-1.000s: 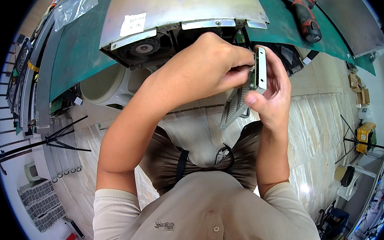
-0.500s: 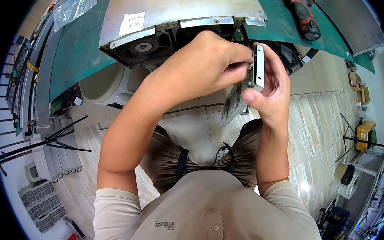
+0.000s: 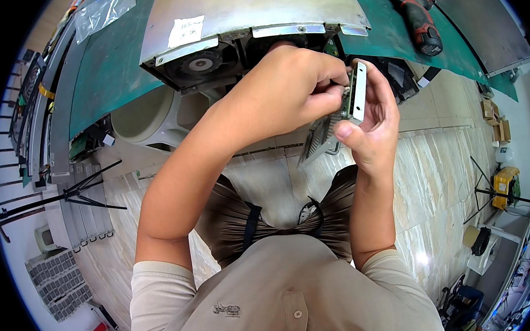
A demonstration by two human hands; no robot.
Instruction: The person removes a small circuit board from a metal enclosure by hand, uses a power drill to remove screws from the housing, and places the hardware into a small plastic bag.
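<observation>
My right hand (image 3: 374, 120) holds a small green circuit board with a white metal bracket (image 3: 358, 92) upright, thumb on its near edge. A finned grey heat sink (image 3: 320, 135) hangs below the board. My left hand (image 3: 294, 85) is curled against the board's left face, fingertips pinching at it. Both hands are raised in front of an opened metal computer case (image 3: 237, 18) with round fans (image 3: 198, 62) that lies on a green mat (image 3: 106, 77).
A red power drill (image 3: 419, 20) lies on the green mat at the upper right. A clear plastic bag (image 3: 104, 10) sits at the upper left. Below is a marbled tile floor (image 3: 439, 194) with a yellow tool (image 3: 506, 183) and black stands.
The board and both hands have shifted slightly; my left fingers have worked along the board's face. Nothing was let go.
</observation>
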